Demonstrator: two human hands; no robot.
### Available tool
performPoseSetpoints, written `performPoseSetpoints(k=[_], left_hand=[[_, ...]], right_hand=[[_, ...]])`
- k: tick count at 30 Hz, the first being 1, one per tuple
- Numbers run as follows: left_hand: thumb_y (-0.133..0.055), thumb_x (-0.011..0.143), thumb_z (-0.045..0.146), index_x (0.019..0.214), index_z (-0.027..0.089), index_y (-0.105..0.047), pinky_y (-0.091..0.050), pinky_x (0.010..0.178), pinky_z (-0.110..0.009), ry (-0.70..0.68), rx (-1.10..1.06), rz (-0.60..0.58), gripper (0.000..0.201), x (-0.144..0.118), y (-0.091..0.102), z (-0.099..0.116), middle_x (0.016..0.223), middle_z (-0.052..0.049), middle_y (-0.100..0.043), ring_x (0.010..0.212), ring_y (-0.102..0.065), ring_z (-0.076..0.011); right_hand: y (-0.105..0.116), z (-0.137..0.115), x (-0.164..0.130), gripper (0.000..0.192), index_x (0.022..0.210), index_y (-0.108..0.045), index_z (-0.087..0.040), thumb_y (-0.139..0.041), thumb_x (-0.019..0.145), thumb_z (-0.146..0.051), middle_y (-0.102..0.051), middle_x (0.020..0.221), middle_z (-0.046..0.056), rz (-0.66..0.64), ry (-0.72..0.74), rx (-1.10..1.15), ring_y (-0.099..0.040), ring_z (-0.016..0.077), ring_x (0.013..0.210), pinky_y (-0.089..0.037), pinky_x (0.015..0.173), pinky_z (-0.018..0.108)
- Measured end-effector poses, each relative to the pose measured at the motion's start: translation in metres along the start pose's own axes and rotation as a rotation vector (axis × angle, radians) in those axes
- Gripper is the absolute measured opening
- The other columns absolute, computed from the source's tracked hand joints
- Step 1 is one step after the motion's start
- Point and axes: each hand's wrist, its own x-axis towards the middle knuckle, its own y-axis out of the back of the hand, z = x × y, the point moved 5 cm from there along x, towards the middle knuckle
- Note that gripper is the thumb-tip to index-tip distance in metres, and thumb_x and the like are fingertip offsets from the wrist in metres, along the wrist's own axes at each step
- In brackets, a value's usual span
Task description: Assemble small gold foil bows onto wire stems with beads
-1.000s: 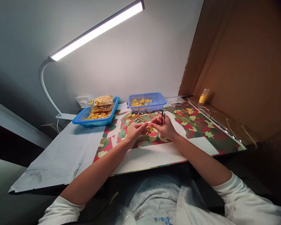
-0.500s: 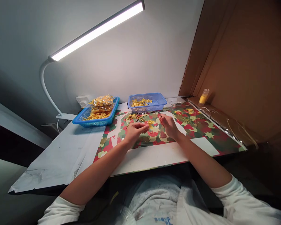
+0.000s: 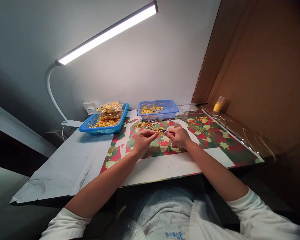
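Observation:
Between the thumb and fingertips of my left hand (image 3: 142,141) is a small yellow ribbon bow (image 3: 159,128), partly hidden by the fingers. My right hand (image 3: 180,136) is closed around a small, slim dark tool (image 3: 163,131); its exact kind is too small to tell. The tool's tip points left and meets the bow, or lies right beside it. Just behind my left hand, a bundle of gold cords (image 3: 146,125) rests on the camouflage-patterned sheet (image 3: 150,154). Several silvery beads (image 3: 153,120) lie behind the cords.
A blue basket (image 3: 100,130) at left holds yellow bows and a plastic bag. Another blue basket (image 3: 171,115) holds finished-looking bows. Loose bows and thread trimmings (image 3: 202,128) lie at right, near a yellow-filled bottle (image 3: 218,104). A lamp (image 3: 107,35) hangs over the table.
My right hand has moved left and down, bringing the dark tool to the bow. My left hand stays nearly in place, still pinching the bow. The whole view has shifted slightly.

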Motion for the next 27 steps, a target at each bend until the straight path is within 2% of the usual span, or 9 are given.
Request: performPoseSetpoints(k=[7,18,27], left_hand=[[-0.076,0.064,0.039,0.066,0.017,-0.072,-0.050,0.057,-0.025,-0.049,0.064,0.002,0.022,-0.0003,0.0004,-0.0008,0.068,-0.004,-0.070,0.060,-0.060,-0.0133],[-0.075,0.066,0.036,0.066,0.019,-0.072,-0.049,0.060,-0.026,-0.107,0.150,0.006,0.017,-0.0016,0.0008,0.0046,0.068,-0.004,-0.070,0.063,-0.061,-0.0146],[-0.075,0.064,0.037,0.065,0.019,-0.073,-0.049,0.060,-0.026,-0.077,0.156,0.003,0.018,-0.0016,0.0014,0.0042,0.068,-0.004,-0.070,0.062,-0.061,-0.0147]], right_hand=[[-0.0005,-0.0011,0.0001,0.048,0.052,-0.043,-0.019,-0.042,0.084,-0.056,-0.046,0.051,0.000,0.002,0.008,-0.015,-0.041,0.0132,0.054,-0.022,0.053,0.026],[-0.0009,0.0016,0.0004,0.052,0.049,-0.036,-0.018,-0.042,0.083,-0.057,-0.045,0.049,0.000,0.007,-0.023,0.005,-0.040,0.0123,0.052,-0.022,0.052,0.026],[-0.0025,0.0027,0.0014,0.053,0.048,-0.032,-0.018,-0.041,0.084,-0.057,-0.040,0.046,-0.001,-0.007,-0.041,0.031,-0.038,0.0118,0.051,-0.022,0.051,0.027]])
